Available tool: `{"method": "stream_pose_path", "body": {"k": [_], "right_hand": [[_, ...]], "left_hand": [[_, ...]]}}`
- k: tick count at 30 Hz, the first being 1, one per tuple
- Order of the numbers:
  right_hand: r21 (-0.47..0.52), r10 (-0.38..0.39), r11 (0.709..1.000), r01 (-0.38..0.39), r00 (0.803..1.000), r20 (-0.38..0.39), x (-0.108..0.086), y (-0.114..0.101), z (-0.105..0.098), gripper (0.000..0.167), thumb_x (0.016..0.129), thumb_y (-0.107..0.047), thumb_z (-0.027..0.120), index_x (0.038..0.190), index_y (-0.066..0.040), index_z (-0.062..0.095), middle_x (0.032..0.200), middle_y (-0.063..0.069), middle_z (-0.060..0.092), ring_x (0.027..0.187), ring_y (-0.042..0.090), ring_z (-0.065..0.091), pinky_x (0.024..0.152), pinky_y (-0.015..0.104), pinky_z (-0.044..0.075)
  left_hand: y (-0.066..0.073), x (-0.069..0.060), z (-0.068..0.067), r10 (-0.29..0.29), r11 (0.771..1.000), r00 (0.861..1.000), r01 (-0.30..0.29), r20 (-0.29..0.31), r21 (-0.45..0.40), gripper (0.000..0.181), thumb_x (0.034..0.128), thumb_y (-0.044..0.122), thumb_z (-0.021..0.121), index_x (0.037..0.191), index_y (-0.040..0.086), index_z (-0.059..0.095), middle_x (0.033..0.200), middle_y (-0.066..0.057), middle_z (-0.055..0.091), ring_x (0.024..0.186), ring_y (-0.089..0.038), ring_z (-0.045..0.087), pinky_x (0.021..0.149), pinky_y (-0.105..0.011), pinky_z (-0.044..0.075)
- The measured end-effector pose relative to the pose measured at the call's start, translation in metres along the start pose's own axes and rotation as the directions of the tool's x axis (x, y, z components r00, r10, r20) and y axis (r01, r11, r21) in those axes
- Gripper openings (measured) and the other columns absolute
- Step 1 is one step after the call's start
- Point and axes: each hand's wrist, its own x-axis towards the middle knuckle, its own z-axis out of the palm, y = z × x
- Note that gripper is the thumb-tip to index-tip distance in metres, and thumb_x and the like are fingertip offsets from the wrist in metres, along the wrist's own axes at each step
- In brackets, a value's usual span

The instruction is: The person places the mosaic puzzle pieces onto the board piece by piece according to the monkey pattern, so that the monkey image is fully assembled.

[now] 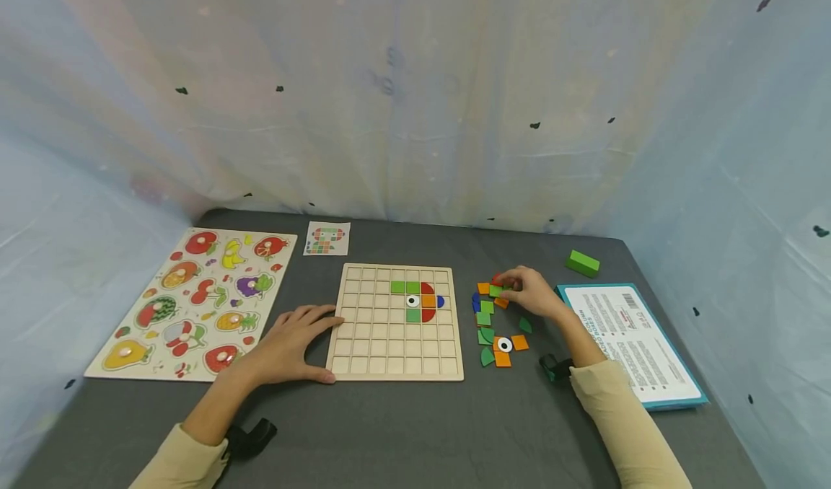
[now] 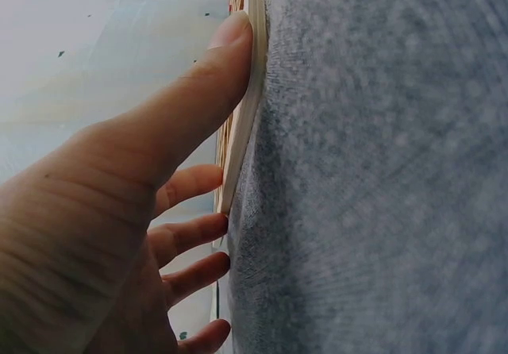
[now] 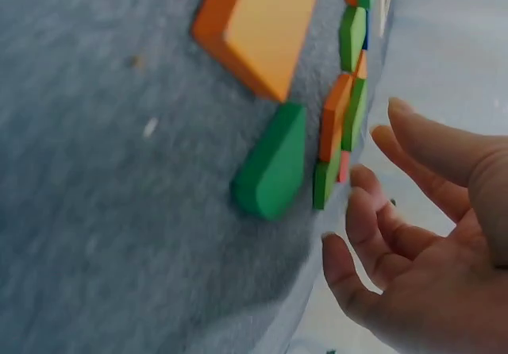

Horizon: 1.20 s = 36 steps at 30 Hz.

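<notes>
My left hand (image 1: pixel 288 348) touches the left edge and lower left corner of a wooden grid board (image 1: pixel 370 345), fingers spread. In the left wrist view its thumb (image 2: pixel 190 92) lies along the board's side. Green squares (image 1: pixel 405 287), red rounded pieces (image 1: pixel 427 316), an orange square (image 1: pixel 428 301), an eye piece (image 1: pixel 412 301) and a blue half-round piece (image 1: pixel 441 301) sit on the grid. My right hand (image 1: pixel 532 292) hovers at the far end of the loose pieces, by a green square (image 1: pixel 496 291) and a red piece (image 1: pixel 496 280). In the right wrist view, its loosely bent fingers hold nothing visible.
Left of the board lies a fruit puzzle (image 1: pixel 221 301). A small pattern card (image 1: pixel 327 239) lies behind. At right are a blue-edged box (image 1: pixel 639 345) and a green block (image 1: pixel 583 263). Loose orange squares (image 1: pixel 519 342) and green leaf-shaped pieces (image 1: pixel 525 324) lie near the right wrist.
</notes>
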Motion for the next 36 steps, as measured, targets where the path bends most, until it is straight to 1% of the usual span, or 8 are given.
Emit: {"method": "stream_pose_path", "body": {"k": [6, 10, 16, 21, 23, 25, 29, 36], "right_hand": [[-0.087, 0.034, 0.996, -0.033, 0.999, 0.002, 0.007, -0.006, 0.004, 0.011, 0.088, -0.004, 0.075, 0.092, 0.001, 0.066, 0.084, 0.011, 0.054, 0.071, 0.021, 0.046, 0.065, 0.036, 0.039], [-0.027, 0.014, 1.000, -0.013, 0.999, 0.035, 0.015, -0.015, 0.004, 0.011, 0.087, 0.001, 0.073, 0.089, 0.001, 0.063, 0.078, 0.008, 0.059, 0.067, 0.020, 0.051, 0.062, 0.035, 0.044], [0.180, -0.098, 0.981, 0.076, 0.989, 0.115, 0.052, -0.053, 0.029, 0.016, 0.093, 0.005, 0.065, 0.108, 0.007, 0.066, 0.092, 0.014, 0.066, 0.073, 0.026, 0.067, 0.067, 0.037, 0.057], [0.248, -0.253, 0.947, 0.202, 0.948, 0.195, 0.084, -0.095, 0.058, 0.013, 0.094, 0.002, 0.065, 0.107, 0.007, 0.066, 0.095, 0.014, 0.067, 0.080, 0.026, 0.067, 0.073, 0.035, 0.057], [0.244, -0.284, 0.942, 0.230, 0.935, 0.212, 0.095, -0.108, 0.069, 0.011, 0.094, 0.000, 0.066, 0.104, 0.005, 0.066, 0.095, 0.012, 0.067, 0.084, 0.022, 0.066, 0.076, 0.031, 0.055], [0.239, -0.283, 0.943, 0.230, 0.933, 0.222, 0.105, -0.119, 0.079, 0.009, 0.094, 0.000, 0.067, 0.102, 0.004, 0.067, 0.095, 0.010, 0.068, 0.086, 0.019, 0.064, 0.078, 0.028, 0.052], [0.207, -0.238, 0.959, 0.193, 0.945, 0.225, 0.119, -0.133, 0.095, 0.006, 0.093, -0.001, 0.068, 0.097, 0.004, 0.068, 0.091, 0.010, 0.068, 0.083, 0.017, 0.061, 0.076, 0.026, 0.050], [0.032, -0.192, 0.981, 0.189, 0.961, 0.199, 0.124, -0.138, 0.111, 0.006, 0.093, -0.007, 0.070, 0.097, -0.002, 0.071, 0.086, 0.006, 0.067, 0.075, 0.015, 0.058, 0.069, 0.025, 0.046]], "left_hand": [[0.002, 0.006, 0.002, 0.009, 1.000, 1.000, -0.009, 0.008, 0.002, 0.101, 0.0676, 0.079, 0.071, 0.146, 0.018, 0.052, 0.151, -0.013, 0.043, 0.136, -0.035, 0.038, 0.103, -0.067, 0.028], [0.003, 0.006, 0.002, 0.007, 1.000, 1.000, -0.007, 0.017, 0.000, 0.101, 0.0670, 0.079, 0.072, 0.146, 0.019, 0.052, 0.152, -0.012, 0.042, 0.137, -0.035, 0.037, 0.104, -0.067, 0.027], [0.001, 0.000, 0.002, 0.005, 1.000, 1.000, -0.005, -0.014, -0.009, 0.100, 0.0666, 0.075, 0.075, 0.145, 0.017, 0.053, 0.151, -0.014, 0.043, 0.135, -0.037, 0.039, 0.102, -0.068, 0.028], [0.000, 0.000, 0.001, -0.001, 1.000, 1.000, 0.001, -0.012, -0.012, 0.100, 0.0673, 0.076, 0.074, 0.145, 0.017, 0.053, 0.151, -0.014, 0.043, 0.135, -0.037, 0.038, 0.102, -0.068, 0.028], [0.000, 0.000, 0.000, -0.002, 1.000, 1.000, 0.002, -0.008, -0.012, 0.099, 0.0677, 0.077, 0.073, 0.145, 0.018, 0.053, 0.151, -0.014, 0.043, 0.136, -0.037, 0.038, 0.102, -0.068, 0.028], [0.000, 0.000, 0.001, -0.001, 1.000, 1.000, 0.001, -0.010, -0.015, 0.099, 0.0679, 0.076, 0.073, 0.145, 0.018, 0.053, 0.151, -0.014, 0.043, 0.135, -0.037, 0.038, 0.101, -0.069, 0.028], [0.000, -0.001, 0.001, 0.009, 1.000, 1.000, -0.009, -0.021, -0.010, 0.099, 0.0677, 0.075, 0.074, 0.145, 0.018, 0.053, 0.151, -0.015, 0.043, 0.134, -0.039, 0.039, 0.099, -0.069, 0.029], [-0.001, -0.001, 0.002, 0.002, 1.000, 1.000, -0.002, -0.011, -0.008, 0.101, 0.0660, 0.076, 0.075, 0.145, 0.018, 0.052, 0.152, -0.014, 0.042, 0.135, -0.038, 0.038, 0.100, -0.068, 0.029]]}}
